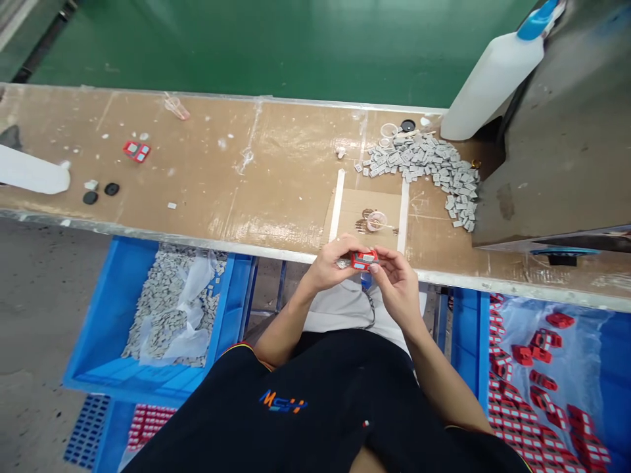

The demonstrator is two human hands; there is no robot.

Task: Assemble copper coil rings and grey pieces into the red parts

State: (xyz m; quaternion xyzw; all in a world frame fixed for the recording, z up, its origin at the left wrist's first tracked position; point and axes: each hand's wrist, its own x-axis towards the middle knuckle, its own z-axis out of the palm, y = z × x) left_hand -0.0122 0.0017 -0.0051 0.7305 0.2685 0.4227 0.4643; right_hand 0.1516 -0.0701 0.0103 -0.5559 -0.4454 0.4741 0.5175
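Note:
A small red plastic part (363, 257) with grey and pale inset pieces is held between both hands, just in front of the bench edge. My left hand (331, 264) grips its left side, with a greyish bit showing in the fingers beside it. My right hand (398, 286) has thumb and fingers closed on its right side. Just beyond the hands, a small clear cup (377, 221) with a thin stick sits on a cardboard sheet (345, 226) with brown smears, between two white strips.
Loose grey tiles (419, 157) are heaped at the bench's back right, beside a white bottle (493, 82) and a metal box (562, 144). Another red part (137, 151) lies left. Blue crates hold grey tiles (162, 302) at left, red parts (522, 420) at right.

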